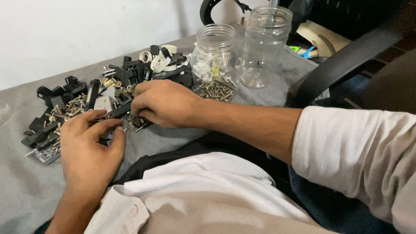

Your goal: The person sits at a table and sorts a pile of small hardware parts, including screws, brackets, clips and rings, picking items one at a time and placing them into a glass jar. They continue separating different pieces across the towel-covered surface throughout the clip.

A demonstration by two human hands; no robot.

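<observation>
A: Hardware (91, 104) is heaped at the far left of the grey cloth (26, 190): screws mixed with black plastic brackets and white clips. Both hands are in the near edge of the heap.

B: Hand states?

A: Left hand (89, 149) is palm down, fingers loosely curled, thumb and forefinger closed toward a small dark piece at the heap's near edge; whether it is actually pinched cannot be told. Right hand (167, 104) is cupped over the screws, fingertips pressed down into them; anything gripped is hidden under the knuckles.

B: How should the picking be done well?

A: Judgement only: one kind should be taken at a time, screws raked clear of the brackets before being pinched, and small pieces kept away from the cloth's near edge, where they could roll off.

B: Counts?

A: Two clear jars at the far edge. The nearer jar (215, 56) is partly filled with white clips. The taller jar (264, 45) looks almost empty. One separate small pile of screws (216, 90) lies at the foot of the nearer jar. Loose pieces in the heap are too many and too tangled to be counted. One chair armrest (342, 65) is seen at the right.
</observation>
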